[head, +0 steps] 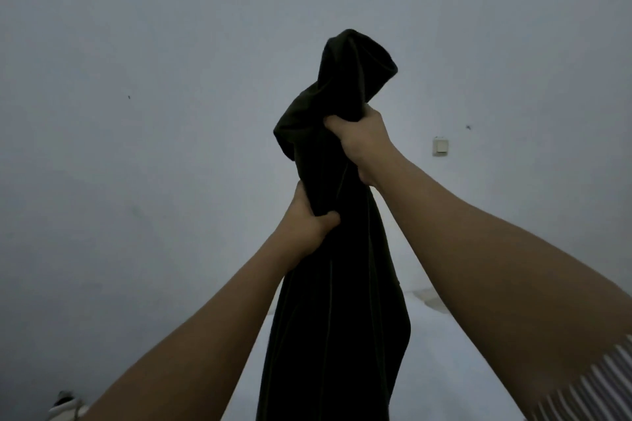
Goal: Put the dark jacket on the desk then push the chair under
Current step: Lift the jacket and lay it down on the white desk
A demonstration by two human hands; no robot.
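The dark jacket [337, 284] hangs bunched in front of me, held up at arm's length against a pale wall. My right hand [359, 143] grips it high up, just below its rolled top. My left hand [307, 219] clutches a fold lower down on its left side. Its lower part drops out of the bottom of the view over a white surface [451, 369], which may be the desk. No chair is in view.
A bare grey-white wall [171, 79] fills most of the view, with a small white switch [440, 146] to the right. A light-coloured object [66, 405] shows at the bottom left corner. A striped sleeve [598, 386] covers my right upper arm.
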